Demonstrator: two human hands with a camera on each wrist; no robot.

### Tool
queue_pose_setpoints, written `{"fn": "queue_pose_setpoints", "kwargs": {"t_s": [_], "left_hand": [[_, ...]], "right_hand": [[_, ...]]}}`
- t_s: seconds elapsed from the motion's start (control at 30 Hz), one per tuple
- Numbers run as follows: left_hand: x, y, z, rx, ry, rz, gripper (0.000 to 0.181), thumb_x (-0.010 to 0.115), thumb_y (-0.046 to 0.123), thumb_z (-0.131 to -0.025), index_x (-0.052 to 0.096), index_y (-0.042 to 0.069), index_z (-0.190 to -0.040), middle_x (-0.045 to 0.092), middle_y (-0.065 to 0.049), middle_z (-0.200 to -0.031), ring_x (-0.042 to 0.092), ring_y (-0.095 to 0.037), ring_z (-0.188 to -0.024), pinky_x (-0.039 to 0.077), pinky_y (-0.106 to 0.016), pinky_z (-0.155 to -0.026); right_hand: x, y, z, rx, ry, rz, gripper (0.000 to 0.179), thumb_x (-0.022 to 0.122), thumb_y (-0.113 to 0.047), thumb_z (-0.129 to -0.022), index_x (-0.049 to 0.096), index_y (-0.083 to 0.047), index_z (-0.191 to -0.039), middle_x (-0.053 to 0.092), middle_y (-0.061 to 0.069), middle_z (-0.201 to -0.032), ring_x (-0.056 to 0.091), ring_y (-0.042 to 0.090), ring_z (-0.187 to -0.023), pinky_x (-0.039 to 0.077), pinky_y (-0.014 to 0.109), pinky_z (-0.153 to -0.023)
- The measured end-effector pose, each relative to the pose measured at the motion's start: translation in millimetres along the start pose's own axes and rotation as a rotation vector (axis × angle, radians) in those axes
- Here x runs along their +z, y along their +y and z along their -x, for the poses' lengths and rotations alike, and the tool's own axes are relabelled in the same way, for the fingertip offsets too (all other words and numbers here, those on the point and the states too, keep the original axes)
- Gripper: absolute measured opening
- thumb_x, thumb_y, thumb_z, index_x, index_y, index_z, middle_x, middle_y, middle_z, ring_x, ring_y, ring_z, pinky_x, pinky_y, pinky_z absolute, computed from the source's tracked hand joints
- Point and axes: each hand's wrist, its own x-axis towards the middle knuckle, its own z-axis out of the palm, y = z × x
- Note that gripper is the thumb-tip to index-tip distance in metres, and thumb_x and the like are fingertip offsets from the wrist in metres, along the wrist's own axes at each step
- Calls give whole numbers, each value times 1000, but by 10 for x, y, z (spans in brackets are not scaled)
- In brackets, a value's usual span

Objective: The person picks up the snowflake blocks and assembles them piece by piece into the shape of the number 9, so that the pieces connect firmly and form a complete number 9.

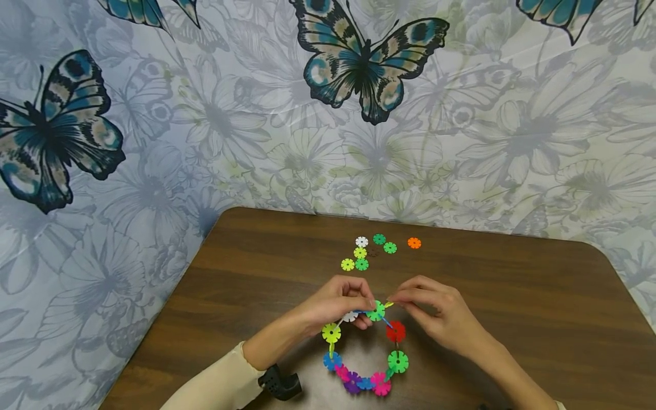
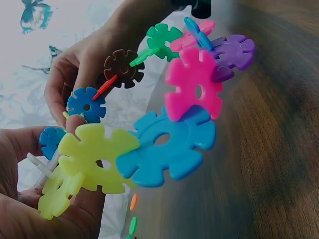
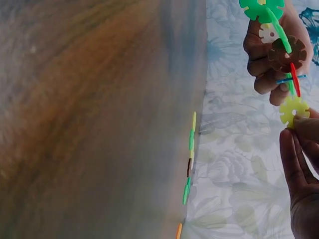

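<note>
A ring of interlocking plastic flower discs (image 1: 398, 361), in yellow, blue, pink, purple, green, brown, red and white, hangs between the two hands in the head view. My left hand (image 1: 335, 302) pinches its upper part, close to a white disc (image 1: 350, 316) and a green disc (image 1: 377, 311). On the other side my right hand (image 1: 441, 313) pinches a yellow disc (image 3: 294, 110) between thumb and fingertips, its edge against the green disc. The left wrist view shows the large blue disc (image 2: 184, 159) and yellow disc (image 2: 92, 149) slotted together near the left thumb.
Several loose discs lie toward the table's far edge, among them a white one (image 1: 361, 242), and an orange one (image 1: 414, 243) stands apart to the right. The wooden table (image 1: 512, 285) meets a butterfly-patterned backdrop (image 1: 487, 142). A black wrist device (image 1: 281, 382) sits on the left sleeve.
</note>
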Motion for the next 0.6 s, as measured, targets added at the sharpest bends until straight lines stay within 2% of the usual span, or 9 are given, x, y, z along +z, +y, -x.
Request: {"fn": "queue_pose_setpoints", "kwargs": {"t_s": [0.17,0.4,0.6], "left_hand": [[5,0,5,-5,-4,0,11,69,6,-98,64,-4,-97,70,-4,-81,72,-14,-72,62,-26,-69],[-4,-3,1,10,23,1,11,69,5,-98,64,-5,-98,70,-5,-80,72,-15,-72,62,-28,-70],[7,-12,-11,22,62,25,12,70,6,-98,65,-4,-97,71,-6,-80,73,-15,-72,63,-28,-69]], "right_hand": [[26,-12,6,9,-13,-11,46,81,19,-75,80,-13,-109,73,-1,-105,70,11,-92,54,13,-84],[25,-53,9,36,-10,-22,47,82,17,-76,79,-15,-110,74,-3,-102,70,7,-90,54,14,-81],[65,-79,19,4,17,6,49,83,17,-72,79,-15,-110,74,-3,-100,70,8,-87,56,17,-77]]}}
